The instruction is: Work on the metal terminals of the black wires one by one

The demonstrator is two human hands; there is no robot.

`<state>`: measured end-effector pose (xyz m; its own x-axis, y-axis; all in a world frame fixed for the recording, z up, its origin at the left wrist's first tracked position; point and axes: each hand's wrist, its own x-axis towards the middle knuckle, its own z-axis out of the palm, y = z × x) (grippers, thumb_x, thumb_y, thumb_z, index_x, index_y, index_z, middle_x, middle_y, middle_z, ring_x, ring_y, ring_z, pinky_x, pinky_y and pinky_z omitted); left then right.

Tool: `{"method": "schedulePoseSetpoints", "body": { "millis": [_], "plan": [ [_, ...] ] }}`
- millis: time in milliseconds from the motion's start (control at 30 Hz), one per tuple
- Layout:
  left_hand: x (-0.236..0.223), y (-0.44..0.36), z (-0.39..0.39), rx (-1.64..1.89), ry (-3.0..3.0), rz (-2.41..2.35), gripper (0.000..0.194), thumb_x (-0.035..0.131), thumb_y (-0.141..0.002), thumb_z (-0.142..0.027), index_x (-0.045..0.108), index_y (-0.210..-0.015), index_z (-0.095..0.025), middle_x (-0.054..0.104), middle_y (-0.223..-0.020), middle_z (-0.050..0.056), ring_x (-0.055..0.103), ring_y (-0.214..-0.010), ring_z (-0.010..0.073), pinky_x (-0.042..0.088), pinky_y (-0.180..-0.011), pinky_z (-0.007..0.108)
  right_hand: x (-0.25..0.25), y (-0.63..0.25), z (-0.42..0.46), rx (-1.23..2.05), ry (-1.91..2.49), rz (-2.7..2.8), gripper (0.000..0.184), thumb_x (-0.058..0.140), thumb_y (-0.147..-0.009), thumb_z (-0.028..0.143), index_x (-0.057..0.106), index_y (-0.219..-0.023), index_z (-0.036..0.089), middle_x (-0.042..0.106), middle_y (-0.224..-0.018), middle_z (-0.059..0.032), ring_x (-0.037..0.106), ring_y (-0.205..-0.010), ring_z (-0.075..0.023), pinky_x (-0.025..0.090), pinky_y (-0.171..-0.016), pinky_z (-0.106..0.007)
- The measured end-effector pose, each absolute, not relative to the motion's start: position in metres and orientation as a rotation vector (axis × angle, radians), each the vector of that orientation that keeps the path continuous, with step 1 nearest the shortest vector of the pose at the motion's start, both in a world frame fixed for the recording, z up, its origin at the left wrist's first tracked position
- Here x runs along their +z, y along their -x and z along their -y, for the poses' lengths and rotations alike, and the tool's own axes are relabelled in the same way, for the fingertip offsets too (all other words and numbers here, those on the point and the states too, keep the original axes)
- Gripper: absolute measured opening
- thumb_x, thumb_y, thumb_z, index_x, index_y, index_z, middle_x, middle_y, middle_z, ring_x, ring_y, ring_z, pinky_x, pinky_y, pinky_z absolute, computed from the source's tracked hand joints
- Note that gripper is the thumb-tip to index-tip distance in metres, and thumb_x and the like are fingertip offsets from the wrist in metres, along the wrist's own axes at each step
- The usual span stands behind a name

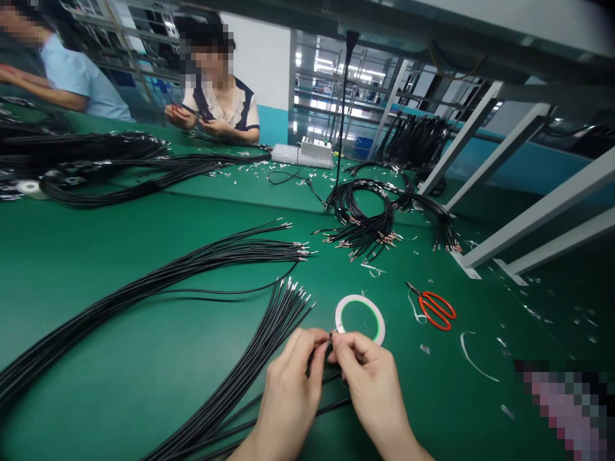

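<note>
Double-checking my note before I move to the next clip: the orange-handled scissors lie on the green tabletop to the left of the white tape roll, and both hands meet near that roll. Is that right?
Not quite: the head view shows the orange-handled scissors to the right of the white tape roll, not to its left.

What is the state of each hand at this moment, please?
Left hand: closed, pinching what looks like a black cable end.
Right hand: closed, fingertips at that same end; what exactly they pinch cannot be told.
</note>
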<state>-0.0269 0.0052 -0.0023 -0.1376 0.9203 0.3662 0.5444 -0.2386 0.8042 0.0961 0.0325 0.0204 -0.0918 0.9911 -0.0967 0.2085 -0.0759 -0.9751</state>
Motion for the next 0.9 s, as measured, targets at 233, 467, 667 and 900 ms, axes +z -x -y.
{"method": "schedulePoseSetpoints", "body": {
  "millis": [233, 467, 667, 900],
  "plan": [
    [-0.0006, 0.0278, -0.0058, 1.331, -1.824, -1.568, 0.023, 0.048, -0.094, -0.011, 0.061, -0.106, -0.025, 0.062, -0.088, 0.002, 0.065, -0.079, 0.0143, 0.053, -0.071, 0.023, 0.0195, -0.0976, -0.0332, 1.263, 1.38, 1.394, 0.032, 0.057, -0.087, 0.041, 0.063, -0.07, 0.015, 0.057, -0.061, 0.0001, 0.044, -0.053, -0.0125, 0.035, -0.05, -0.023],
    [-0.0003, 0.0279, -0.0055, 1.335, -1.803, -1.562, 0.023, 0.048, -0.094, -0.013, 0.064, -0.107, -0.023, 0.063, -0.089, 0.003, 0.066, -0.081, 0.0148, 0.054, -0.074, 0.024, 0.0199, -0.097, -0.0327, 1.251, 1.379, 1.392, 0.032, 0.057, -0.087, 0.04, 0.063, -0.068, 0.016, 0.058, -0.06, -0.0002, 0.046, -0.053, -0.0129, 0.036, -0.05, -0.023],
    [0.001, 0.0279, -0.006, 1.373, -1.801, -1.548, 0.024, 0.049, -0.093, -0.013, 0.065, -0.11, -0.02, 0.063, -0.087, 0.004, 0.066, -0.077, 0.0142, 0.054, -0.071, 0.023, 0.0206, -0.0972, -0.0334, 1.241, 1.371, 1.397, 0.032, 0.057, -0.088, 0.041, 0.066, -0.07, 0.016, 0.06, -0.062, -0.0008, 0.048, -0.054, -0.0136, 0.038, -0.051, -0.023],
    [0.0015, 0.0274, -0.0071, 1.386, -1.763, -1.543, 0.027, 0.05, -0.093, -0.012, 0.067, -0.112, -0.019, 0.062, -0.083, 0.003, 0.064, -0.075, 0.0133, 0.053, -0.07, 0.023, 0.02, -0.0975, -0.0338, 1.227, 1.354, 1.405, 0.031, 0.057, -0.088, 0.039, 0.065, -0.07, 0.016, 0.058, -0.061, 0.0003, 0.047, -0.054, -0.0128, 0.037, -0.051, -0.022]
  ]
}}
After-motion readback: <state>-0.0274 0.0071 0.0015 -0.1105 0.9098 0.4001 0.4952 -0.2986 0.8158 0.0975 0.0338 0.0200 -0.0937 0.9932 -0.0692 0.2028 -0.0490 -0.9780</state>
